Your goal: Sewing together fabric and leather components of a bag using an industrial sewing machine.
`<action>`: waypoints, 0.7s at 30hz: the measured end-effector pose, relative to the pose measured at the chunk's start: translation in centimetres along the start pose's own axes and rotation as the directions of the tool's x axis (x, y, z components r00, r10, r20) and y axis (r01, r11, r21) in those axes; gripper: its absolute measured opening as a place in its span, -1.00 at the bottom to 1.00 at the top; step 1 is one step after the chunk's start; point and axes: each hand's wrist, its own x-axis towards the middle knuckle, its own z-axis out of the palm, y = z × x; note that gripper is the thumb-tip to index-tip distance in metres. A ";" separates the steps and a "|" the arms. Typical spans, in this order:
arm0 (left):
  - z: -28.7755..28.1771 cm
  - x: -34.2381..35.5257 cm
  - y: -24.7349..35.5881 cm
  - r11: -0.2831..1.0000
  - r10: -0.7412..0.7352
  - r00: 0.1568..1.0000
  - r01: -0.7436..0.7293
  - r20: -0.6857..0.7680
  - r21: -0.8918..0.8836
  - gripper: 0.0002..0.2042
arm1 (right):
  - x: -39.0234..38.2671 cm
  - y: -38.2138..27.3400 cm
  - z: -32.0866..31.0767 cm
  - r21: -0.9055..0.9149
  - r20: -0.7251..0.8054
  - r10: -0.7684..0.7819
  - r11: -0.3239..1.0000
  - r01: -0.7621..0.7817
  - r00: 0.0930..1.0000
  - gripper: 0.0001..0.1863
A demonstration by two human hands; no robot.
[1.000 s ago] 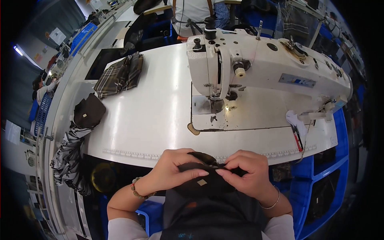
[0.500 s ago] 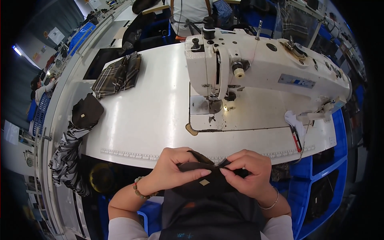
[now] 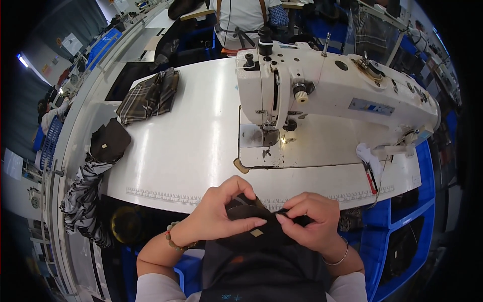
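My left hand [image 3: 224, 211] and my right hand [image 3: 312, 221] both pinch a small dark fabric piece [image 3: 254, 221] that carries a little tan square label. They hold it just below the near edge of the white sewing table [image 3: 191, 146], over my lap. The thumbs and forefingers meet along the top edge of the piece. A white sewing machine [image 3: 327, 95] stands on the table ahead of my hands, its needle area lit by a small lamp.
A folded plaid cloth [image 3: 148, 95] lies at the table's far left. A dark pouch [image 3: 109, 141] sits at the left edge above hanging patterned fabric [image 3: 83, 196]. Blue bins [image 3: 397, 226] stand at the right. Another person [image 3: 246, 17] sits beyond the machine.
My hands have shifted slightly on the dark piece, fingers working along its top edge. Nothing on the table has moved.
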 end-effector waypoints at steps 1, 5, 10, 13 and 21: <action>0.0 0.3 0.5 1.000 0.024 0.999 -0.024 0.038 -0.009 -0.80 | 0.0 0.0 -0.1 0.001 -0.001 0.001 1.000 -0.001 1.000 -0.79; 0.2 1.5 1.3 0.971 0.151 0.976 -0.176 0.156 0.160 -0.81 | 0.0 -0.1 -0.2 0.016 0.058 0.026 1.000 -0.027 0.998 -0.84; 0.2 1.6 1.6 0.967 0.122 0.975 -0.158 0.184 0.200 -0.88 | 0.3 -0.3 -0.3 0.028 0.048 0.062 0.998 -0.064 0.997 -0.86; 0.1 1.7 1.5 0.968 0.108 0.979 -0.144 0.175 0.204 -0.89 | 0.1 0.1 -0.2 0.041 0.004 0.025 0.999 -0.026 1.000 -0.87; 0.0 1.6 1.6 0.972 0.089 0.979 -0.126 0.185 0.199 -0.91 | -0.3 0.5 -0.2 0.219 0.068 0.178 0.957 -0.189 0.982 -0.88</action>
